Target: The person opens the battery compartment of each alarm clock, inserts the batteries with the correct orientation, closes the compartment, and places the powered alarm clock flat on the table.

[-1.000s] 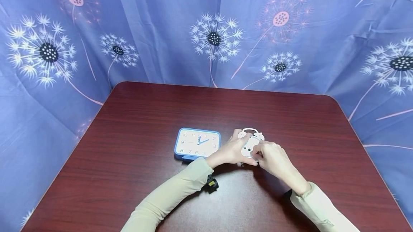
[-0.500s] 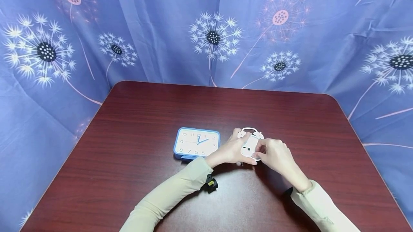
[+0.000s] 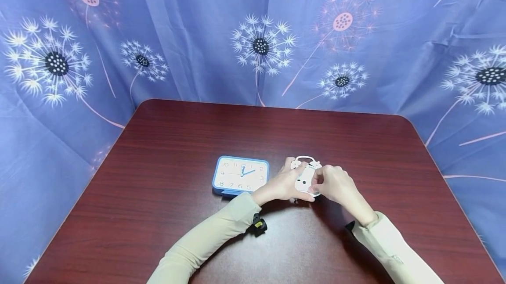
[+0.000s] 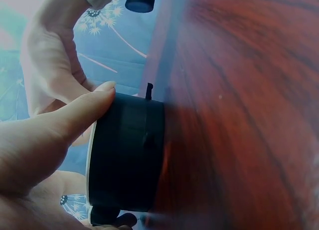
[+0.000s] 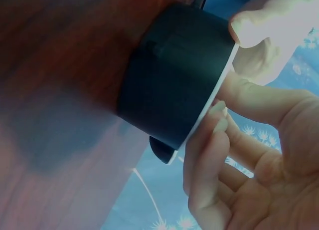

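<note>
A twin-bell alarm clock (image 3: 303, 179) lies on the table with its white back up, its handle and bells pointing away. My left hand (image 3: 283, 185) grips it from the left, thumb on the near rim. In the left wrist view the clock's dark side wall (image 4: 127, 150) stands just above the wood. My right hand (image 3: 337, 185) pinches at the right part of the back with thumb and fingers; the small part between the fingertips is hidden. A blue rectangular clock (image 3: 242, 174) rests left of my left hand, face up and showing its hands and numerals.
The dark red wooden table (image 3: 178, 139) carries both clocks. Behind and at its sides hangs a blue curtain (image 3: 205, 34) with dandelion prints. A black wrist camera (image 3: 258, 225) sits under the left cuff.
My right hand has shifted slightly away from me, its fingers turning at the clock's back. My left hand and both clocks have stayed in place.
</note>
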The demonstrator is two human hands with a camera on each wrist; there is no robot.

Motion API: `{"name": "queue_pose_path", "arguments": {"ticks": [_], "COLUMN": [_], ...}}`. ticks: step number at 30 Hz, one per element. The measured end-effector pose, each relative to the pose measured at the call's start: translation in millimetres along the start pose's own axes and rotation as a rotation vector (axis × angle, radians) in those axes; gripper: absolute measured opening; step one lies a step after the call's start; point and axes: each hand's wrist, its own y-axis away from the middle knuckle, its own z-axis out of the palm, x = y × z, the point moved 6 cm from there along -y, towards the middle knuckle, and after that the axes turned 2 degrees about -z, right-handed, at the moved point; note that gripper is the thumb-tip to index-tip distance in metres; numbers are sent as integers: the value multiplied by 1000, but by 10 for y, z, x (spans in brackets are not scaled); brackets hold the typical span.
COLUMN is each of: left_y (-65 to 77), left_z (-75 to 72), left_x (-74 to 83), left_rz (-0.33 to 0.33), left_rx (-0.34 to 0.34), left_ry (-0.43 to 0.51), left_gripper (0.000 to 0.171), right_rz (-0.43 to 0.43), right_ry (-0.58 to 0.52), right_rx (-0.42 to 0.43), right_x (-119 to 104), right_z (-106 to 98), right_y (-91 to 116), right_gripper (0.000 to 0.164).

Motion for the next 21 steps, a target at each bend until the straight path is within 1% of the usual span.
{"name": "queue_pose_path", "arguments": {"ticks": [6, 11, 17, 19, 21], "left_y": [4, 1, -1, -7, -14], "left_z": [3, 6, 9, 5, 3], "left_x": [3, 3, 7, 9, 7], "left_rz": [-29, -32, -19, -10, -5], "left_rx": [-20, -20, -14, -9, -7], "left_ry": [3, 4, -5, -7, -7], "left_gripper": [101, 100, 100, 100, 100], "right_rz": [21, 26, 85, 95, 86], "right_ry": [23, 35, -3, -18, -34], "right_rx": [-47, -74, -78, -75, -73], "right_x": [-34, -35, 90, 152, 203], "right_z": [-8, 2, -14, -3, 12], "right_y": [-38, -56, -112, -135, -154], "right_gripper": [22, 22, 32, 36, 39]}}
